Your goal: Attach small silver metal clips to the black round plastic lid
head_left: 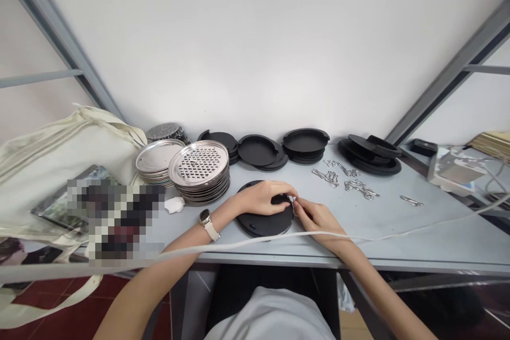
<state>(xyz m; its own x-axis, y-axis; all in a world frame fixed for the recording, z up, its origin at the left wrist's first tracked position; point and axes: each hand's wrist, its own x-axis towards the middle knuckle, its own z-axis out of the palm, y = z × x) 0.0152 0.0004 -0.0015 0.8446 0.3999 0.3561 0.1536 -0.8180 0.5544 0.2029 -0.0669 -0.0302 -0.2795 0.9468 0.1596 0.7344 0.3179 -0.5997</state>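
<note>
A black round plate (265,224) lies on the table in front of me. My left hand (265,197) reaches across it, fingers bent and thumb curled toward its right edge, holding it there. At that edge my right hand (316,219) pinches a small metal wire clip (295,211), partly hidden by the fingers. Further right lie loose metal wire clips (360,189) in small heaps, with a few set apart (411,201). Left of the plate stands a stack of round metal grater discs (198,163), the top one full of holes.
Behind are stacks of black round trays (306,141) and more black parts (370,154) at the right. Plain metal discs (159,156) and a white scrap (174,205) sit left, near a cream bag (79,138). A white cable (247,241) crosses in front of my forearms.
</note>
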